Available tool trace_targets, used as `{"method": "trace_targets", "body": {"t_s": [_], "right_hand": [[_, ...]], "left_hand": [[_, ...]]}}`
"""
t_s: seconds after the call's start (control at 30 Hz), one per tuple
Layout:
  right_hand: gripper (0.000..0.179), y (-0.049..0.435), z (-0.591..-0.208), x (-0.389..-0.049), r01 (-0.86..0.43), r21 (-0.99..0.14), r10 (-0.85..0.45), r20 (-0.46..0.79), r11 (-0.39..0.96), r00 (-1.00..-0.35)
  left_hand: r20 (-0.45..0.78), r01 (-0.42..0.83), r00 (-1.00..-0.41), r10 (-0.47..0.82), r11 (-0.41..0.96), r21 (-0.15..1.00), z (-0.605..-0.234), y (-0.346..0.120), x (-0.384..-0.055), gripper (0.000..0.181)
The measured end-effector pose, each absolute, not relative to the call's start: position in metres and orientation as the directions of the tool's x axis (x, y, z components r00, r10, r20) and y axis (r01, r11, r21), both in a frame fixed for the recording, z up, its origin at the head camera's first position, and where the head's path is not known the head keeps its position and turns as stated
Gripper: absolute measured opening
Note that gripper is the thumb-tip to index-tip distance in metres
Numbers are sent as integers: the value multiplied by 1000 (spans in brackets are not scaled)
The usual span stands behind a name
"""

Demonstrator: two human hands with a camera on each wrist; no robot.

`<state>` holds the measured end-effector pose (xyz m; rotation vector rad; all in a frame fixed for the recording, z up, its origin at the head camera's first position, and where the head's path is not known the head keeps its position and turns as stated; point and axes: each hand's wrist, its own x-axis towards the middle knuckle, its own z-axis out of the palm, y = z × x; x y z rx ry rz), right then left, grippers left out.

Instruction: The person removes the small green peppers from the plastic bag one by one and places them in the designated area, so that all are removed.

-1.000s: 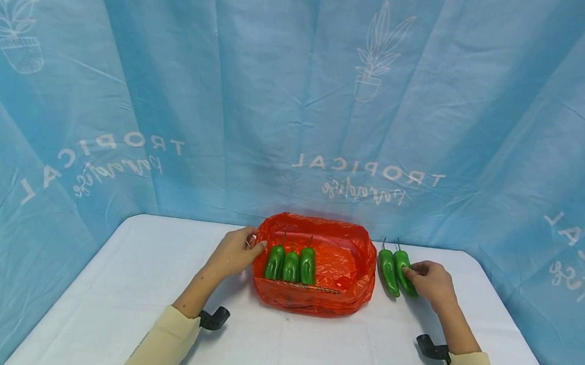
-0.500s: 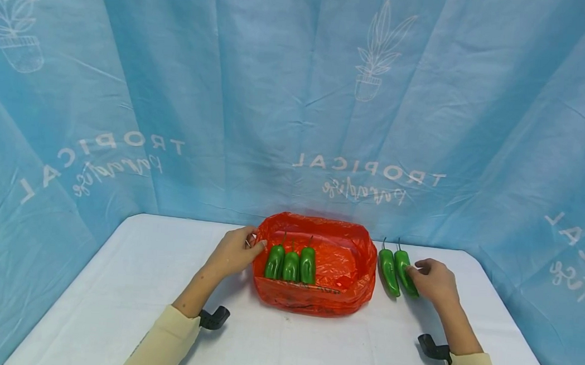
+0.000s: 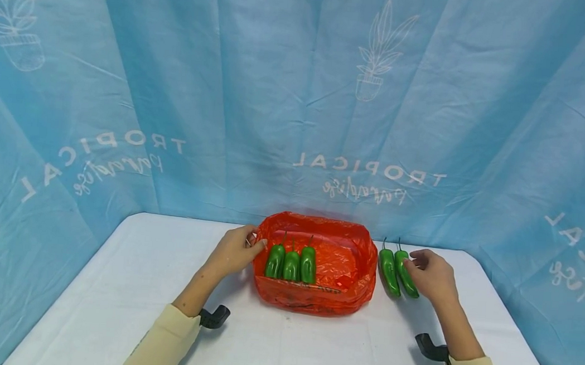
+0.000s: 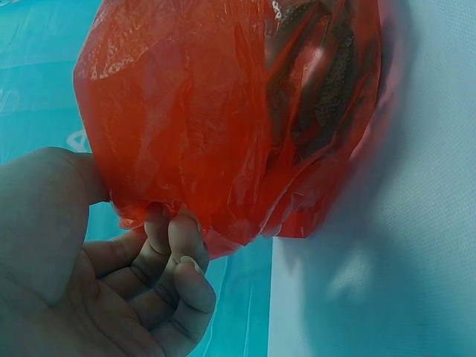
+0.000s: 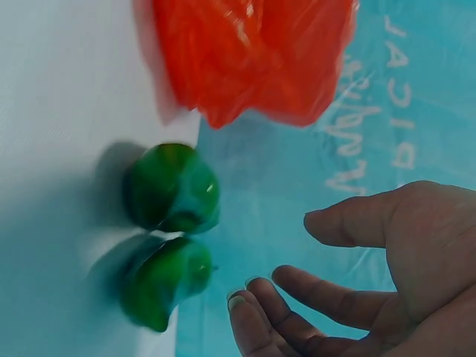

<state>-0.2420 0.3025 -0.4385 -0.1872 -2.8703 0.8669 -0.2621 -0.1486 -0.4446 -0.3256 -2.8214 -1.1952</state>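
L hand [image 3: 233, 251] pinching L edge of red plastic bag [image 3: 310, 303], fingers curled at the film per L wrist cam. Bag sits mouth open on white table [image 3: 113, 317], near back edge; 3 green peppers [image 3: 291, 266] inside, side by side in L half, stems twd curtain, lower ends hidden by front wall. R hand [image 3: 431, 276] released, thumb + fingers parted, just beside outer of 2 loose green peppers [image 3: 389, 273]; R wrist cam shows gap btwn. Those lie on table R of bag, approx parallel. Bkgd: blue curtain [image 3: 278, 92] w/ mirrored "TROPICAL" print.
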Motion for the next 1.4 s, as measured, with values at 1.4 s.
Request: {"method": "trace_targets", "body": {"t_s": [1.4], "right_hand": [[23,184,-407,-238,-198,-680,-92,190,706,-977]], "left_hand": [[136,222,-974,179,672,707,-446,-148,-265,32]]}}
